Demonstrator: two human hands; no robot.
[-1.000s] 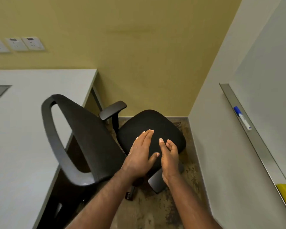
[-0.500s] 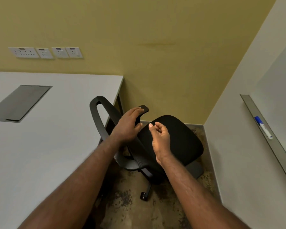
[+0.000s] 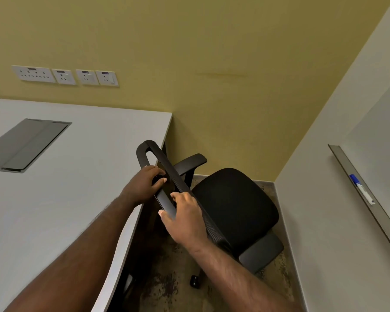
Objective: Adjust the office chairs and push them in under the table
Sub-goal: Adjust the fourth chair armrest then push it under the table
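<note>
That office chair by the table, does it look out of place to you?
Yes. The office chair faces the wrong way: its backrest is against the table edge and the seat points away. Left hand and right hand grip the backrest.

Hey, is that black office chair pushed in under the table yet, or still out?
Still out: the chair's seat sits fully beside the table, facing away from it.

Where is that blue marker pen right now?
In the head view the blue marker lies at the far right, on the metal ledge under the whiteboard, across from the chair seat.
</note>
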